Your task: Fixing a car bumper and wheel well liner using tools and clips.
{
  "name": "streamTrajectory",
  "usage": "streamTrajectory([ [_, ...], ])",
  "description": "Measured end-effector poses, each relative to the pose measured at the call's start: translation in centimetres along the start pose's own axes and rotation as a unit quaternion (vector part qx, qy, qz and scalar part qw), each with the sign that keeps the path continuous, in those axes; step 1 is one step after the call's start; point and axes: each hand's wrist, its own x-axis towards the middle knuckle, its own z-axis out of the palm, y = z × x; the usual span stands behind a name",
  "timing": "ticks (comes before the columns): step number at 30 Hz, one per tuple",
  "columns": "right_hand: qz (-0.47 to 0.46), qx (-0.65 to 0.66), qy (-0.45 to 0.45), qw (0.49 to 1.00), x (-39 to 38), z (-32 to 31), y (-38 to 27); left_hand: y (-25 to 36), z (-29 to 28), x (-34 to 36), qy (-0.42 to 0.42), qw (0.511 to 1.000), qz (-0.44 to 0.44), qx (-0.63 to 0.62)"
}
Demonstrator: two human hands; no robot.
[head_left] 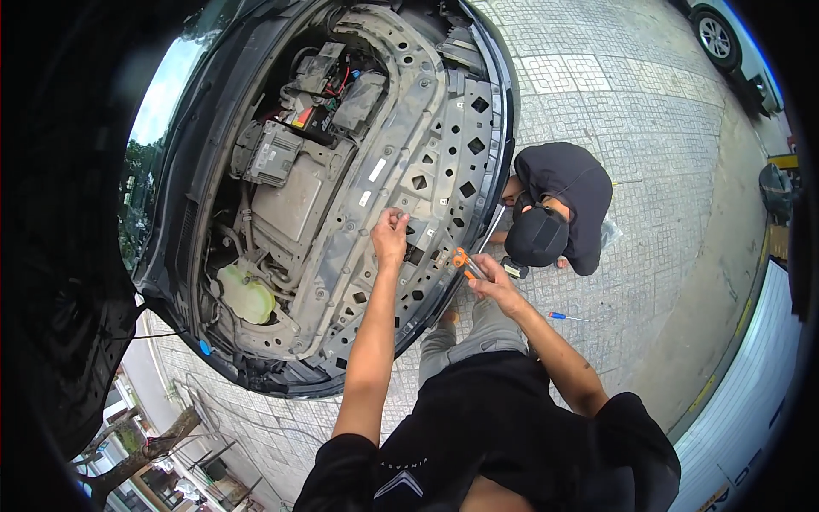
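Note:
Under the raised hood, a grey front cover panel (401,141) with round and diamond holes spans the front of a dark car's engine bay. My left hand (390,241) is over this panel, thumb and fingertips pinched together close to its surface. Whatever is between those fingertips is too small to make out. In my right hand (502,288), just past the car's front edge, is an orange and metal ratchet wrench (461,258). Its orange head points up and left, toward the panel, and the fingers wrap the handle.
A person (563,205) in a black cap and dark top crouches at the bumper, right of my hands. A blue-handled screwdriver (559,316) lies on the paving (631,247). Deeper in the bay are a battery (311,119) and a pale green fluid tank (246,294).

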Motion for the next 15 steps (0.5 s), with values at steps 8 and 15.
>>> streamTrajectory([
  [8,-0.032,-0.027,0.163,0.986,-7.5,-6.4,1.2,-1.9,7.7,2.9,0.063,0.996,-0.056,-0.013],
  [15,-0.021,0.02,0.196,0.98,-7.2,-6.1,2.9,-3.0,9.4,3.3,0.222,0.963,-0.153,-0.032],
])
